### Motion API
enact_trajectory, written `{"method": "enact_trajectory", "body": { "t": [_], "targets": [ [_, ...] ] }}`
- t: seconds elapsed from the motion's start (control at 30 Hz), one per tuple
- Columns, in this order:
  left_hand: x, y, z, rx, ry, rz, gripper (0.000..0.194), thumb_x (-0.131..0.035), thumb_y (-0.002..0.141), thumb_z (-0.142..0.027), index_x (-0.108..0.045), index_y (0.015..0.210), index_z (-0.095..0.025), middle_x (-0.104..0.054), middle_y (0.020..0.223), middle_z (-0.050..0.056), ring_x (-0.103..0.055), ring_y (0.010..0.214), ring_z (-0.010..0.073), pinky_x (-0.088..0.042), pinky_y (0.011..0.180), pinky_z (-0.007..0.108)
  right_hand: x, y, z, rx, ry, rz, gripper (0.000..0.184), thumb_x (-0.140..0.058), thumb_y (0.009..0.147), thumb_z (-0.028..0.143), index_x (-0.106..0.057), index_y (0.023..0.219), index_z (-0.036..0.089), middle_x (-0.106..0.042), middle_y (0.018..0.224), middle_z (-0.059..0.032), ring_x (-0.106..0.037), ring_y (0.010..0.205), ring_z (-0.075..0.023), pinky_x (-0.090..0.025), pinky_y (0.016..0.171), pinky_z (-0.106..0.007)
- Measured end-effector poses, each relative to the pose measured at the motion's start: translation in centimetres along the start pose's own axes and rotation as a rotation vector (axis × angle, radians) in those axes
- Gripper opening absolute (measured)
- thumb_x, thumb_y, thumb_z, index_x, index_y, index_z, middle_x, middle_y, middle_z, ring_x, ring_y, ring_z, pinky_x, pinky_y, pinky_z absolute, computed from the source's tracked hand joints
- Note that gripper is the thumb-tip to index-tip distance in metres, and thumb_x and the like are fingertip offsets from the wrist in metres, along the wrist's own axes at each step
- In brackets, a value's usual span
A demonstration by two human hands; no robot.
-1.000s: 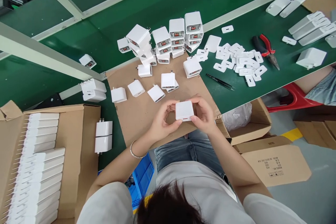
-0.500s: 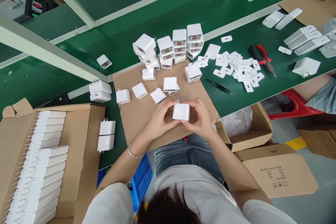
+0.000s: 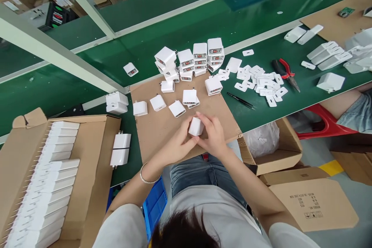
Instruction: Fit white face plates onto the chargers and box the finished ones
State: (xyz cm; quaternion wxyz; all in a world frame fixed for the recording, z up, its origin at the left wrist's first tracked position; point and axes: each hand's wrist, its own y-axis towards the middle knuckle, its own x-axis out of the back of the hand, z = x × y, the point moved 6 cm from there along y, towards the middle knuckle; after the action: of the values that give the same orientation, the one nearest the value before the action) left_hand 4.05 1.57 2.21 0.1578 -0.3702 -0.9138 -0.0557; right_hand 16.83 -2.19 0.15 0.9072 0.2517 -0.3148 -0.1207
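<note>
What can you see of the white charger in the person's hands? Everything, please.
The white charger is a small box with softly rounded edges and smooth, plastic-looking sides. It is held turned and tilted between the fingers of the left hand and the right hand, over the near part of the brown cardboard sheet. No damage shows on the visible sides. Fingers cover some of it, and I can't make out any prongs or opening.

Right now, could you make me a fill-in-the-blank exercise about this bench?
The left hand and right hand hold a small block coloured ____.
The pliers have handles coloured black and ____.
The person's bracelet is on the ____ arm.

Missing words: white; red; left.
</note>
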Motion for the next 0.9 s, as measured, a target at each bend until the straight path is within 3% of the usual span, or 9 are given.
{"method": "enact_trajectory", "body": {
  "t": [0.07,0.17,0.27,0.33,0.43,0.53,0.67,0.8,0.9],
  "targets": [
    [0.9,-0.1,0.7,0.047,-0.054,-0.109,0.049,-0.063,0.097,-0.041,-0.048,0.141,-0.027,-0.062,0.135,0.011,-0.063,0.12,0.0276,-0.056,0.099,0.043,-1.0,0.4,1.0,0.044,-0.01,0.048,0.066,-0.065,0.095,0.037,-0.037,0.154,0.032,-0.064,0.134,-0.0141,-0.063,0.109,-0.0327,-0.051,0.09,-0.051],
    [4.1,-0.3,1.9,0.097,-0.011,-0.387,0.036,-0.06,0.098,-0.049,-0.054,0.124,-0.025,-0.065,0.115,0.007,-0.065,0.101,0.0228,-0.056,0.089,0.038,-1.8,1.2,2.0,0.073,-0.009,0.065,0.066,-0.064,0.095,0.034,-0.035,0.155,0.034,-0.057,0.148,-0.0127,-0.06,0.124,-0.0345,-0.048,0.097,-0.053],
    [8.8,-0.7,2.5,0.105,0.211,-0.659,0.037,-0.06,0.097,-0.052,-0.052,0.119,-0.024,-0.06,0.114,0.008,-0.062,0.103,0.0235,-0.052,0.094,0.041,-1.5,1.3,2.2,0.071,0.016,0.005,0.071,-0.067,0.093,0.033,-0.034,0.156,0.032,-0.055,0.148,-0.0142,-0.057,0.127,-0.035,-0.048,0.1,-0.054],
    [11.6,-0.7,2.9,0.133,0.362,-0.745,0.044,-0.063,0.095,-0.054,-0.05,0.122,-0.022,-0.057,0.12,0.012,-0.06,0.11,0.0269,-0.049,0.1,0.045,-1.0,0.9,1.6,0.034,0.033,-0.024,0.067,-0.067,0.091,0.028,-0.039,0.153,0.03,-0.059,0.139,-0.0148,-0.059,0.121,-0.0344,-0.049,0.098,-0.054],
    [14.1,0.2,3.5,0.12,0.459,-0.722,0.05,-0.058,0.097,-0.055,-0.045,0.131,-0.02,-0.052,0.132,0.017,-0.056,0.12,0.0306,-0.045,0.107,0.05,-0.2,0.0,0.4,-0.053,0.041,-0.031,0.05,-0.064,0.091,0.022,-0.053,0.139,0.028,-0.062,0.126,-0.0134,-0.06,0.114,-0.0326,-0.051,0.096,-0.054],
    [14.7,1.9,3.9,0.072,0.517,-0.657,0.045,-0.049,0.101,-0.052,-0.044,0.135,-0.023,-0.049,0.139,0.017,-0.051,0.13,0.0318,-0.039,0.114,0.053,0.5,-0.5,-0.5,-0.13,0.069,-0.055,0.033,-0.061,0.091,0.018,-0.062,0.123,0.026,-0.062,0.118,-0.0118,-0.06,0.112,-0.0309,-0.052,0.096,-0.052],
    [14.5,3.5,4.8,0.132,0.593,-0.646,0.034,-0.043,0.103,-0.046,-0.054,0.124,-0.022,-0.055,0.126,0.017,-0.047,0.13,0.0358,-0.036,0.115,0.059,0.7,-0.4,-0.9,-0.167,0.116,-0.073,0.023,-0.06,0.092,0.016,-0.065,0.112,0.025,-0.063,0.111,-0.0105,-0.06,0.109,-0.0291,-0.053,0.094,-0.05],
    [15.0,3.4,5.1,0.189,0.712,-0.7,0.029,-0.043,0.1,-0.038,-0.059,0.116,-0.02,-0.054,0.12,0.018,-0.047,0.126,0.0394,-0.036,0.112,0.063,0.6,-0.4,-0.9,-0.182,0.148,-0.076,0.019,-0.058,0.092,0.015,-0.066,0.107,0.025,-0.064,0.107,-0.0097,-0.061,0.106,-0.0279,-0.054,0.092,-0.048],
    [16.1,3.6,5.4,0.287,0.818,-0.631,0.023,-0.043,0.096,-0.032,-0.058,0.109,-0.02,-0.057,0.117,0.018,-0.049,0.121,0.041,-0.038,0.108,0.064,0.6,-0.5,-1.0,-0.196,0.171,-0.101,0.018,-0.057,0.093,0.015,-0.068,0.104,0.024,-0.064,0.104,-0.0088,-0.062,0.102,-0.0271,-0.054,0.089,-0.047]
  ]
}}
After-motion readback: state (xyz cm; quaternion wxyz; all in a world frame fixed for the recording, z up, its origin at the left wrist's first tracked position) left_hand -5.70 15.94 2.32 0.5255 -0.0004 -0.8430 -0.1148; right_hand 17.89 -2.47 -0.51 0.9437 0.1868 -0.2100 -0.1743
